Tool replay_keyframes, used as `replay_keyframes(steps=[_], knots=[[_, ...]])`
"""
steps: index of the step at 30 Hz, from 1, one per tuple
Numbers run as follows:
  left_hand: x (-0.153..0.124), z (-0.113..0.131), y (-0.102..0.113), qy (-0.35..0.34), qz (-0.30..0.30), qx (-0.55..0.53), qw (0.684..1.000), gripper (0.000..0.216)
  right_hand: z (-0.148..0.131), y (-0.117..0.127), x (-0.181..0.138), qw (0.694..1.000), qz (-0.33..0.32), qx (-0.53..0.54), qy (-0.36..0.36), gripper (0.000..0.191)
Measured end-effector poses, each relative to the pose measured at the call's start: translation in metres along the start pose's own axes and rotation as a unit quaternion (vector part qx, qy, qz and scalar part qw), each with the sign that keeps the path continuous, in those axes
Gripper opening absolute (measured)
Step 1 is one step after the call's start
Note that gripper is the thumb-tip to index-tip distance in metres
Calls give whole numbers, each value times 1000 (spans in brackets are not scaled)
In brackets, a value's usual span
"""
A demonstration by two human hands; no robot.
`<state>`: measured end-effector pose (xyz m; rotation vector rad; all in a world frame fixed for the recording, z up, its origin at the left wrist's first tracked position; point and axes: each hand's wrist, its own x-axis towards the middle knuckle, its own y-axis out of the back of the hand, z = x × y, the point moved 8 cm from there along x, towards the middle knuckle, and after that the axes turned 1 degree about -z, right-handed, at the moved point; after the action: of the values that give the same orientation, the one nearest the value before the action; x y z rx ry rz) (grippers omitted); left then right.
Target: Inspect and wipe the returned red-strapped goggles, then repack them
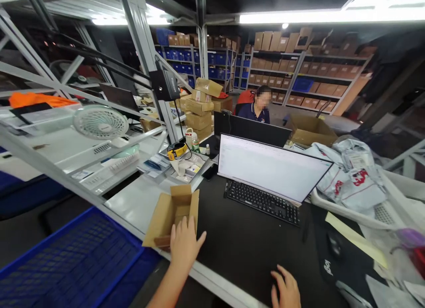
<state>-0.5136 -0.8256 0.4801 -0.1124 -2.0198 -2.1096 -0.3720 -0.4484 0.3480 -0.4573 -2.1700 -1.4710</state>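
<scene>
An open cardboard box [156, 217] stands at the left end of the black desk mat [229, 241], its flaps raised. Over its near side reaches my left hand [186, 241], fingers spread and partly in front of the opening; whether they touch the cardboard I cannot tell. My right hand [286, 290] is low over the mat at the bottom edge of the view, its fingers apart and nothing in them. Beyond both hands are a black keyboard [262, 201] and a lit monitor [270, 166].
A blue crate [83, 259] sits below the desk at left. To the right are a computer mouse [334, 245], a yellow paper strip [357, 239] and a white basket [393, 215] of plastic parcels [352, 179]. A person [257, 106] sits behind the monitors.
</scene>
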Motion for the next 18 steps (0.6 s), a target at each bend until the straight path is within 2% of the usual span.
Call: replay_keyframes(steps=[1, 3, 7, 11, 15, 18], knots=[[5, -1, -3, -7, -39, -1, 999, 56, 5, 9, 5, 1000, -8, -15, -5, 27], [8, -5, -7, -11, -73, -13, 997, 53, 18, 28, 9, 998, -12, -44, -34, 26], [2, -10, -13, 21, -32, -16, 999, 58, 27, 53, -7, 995, -10, -79, -57, 28], [-10, -13, -25, 65, 20, -31, 997, 82, 27, 55, -42, 993, -23, -91, -77, 29], [-20, -26, -31, 38, 66, -37, 996, 90, 38, 46, -78, 992, -47, -83, -84, 31], [-23, -40, -38, 24, 33, -17, 999, 85, 49, 38, -96, 989, -76, -81, -96, 32]])
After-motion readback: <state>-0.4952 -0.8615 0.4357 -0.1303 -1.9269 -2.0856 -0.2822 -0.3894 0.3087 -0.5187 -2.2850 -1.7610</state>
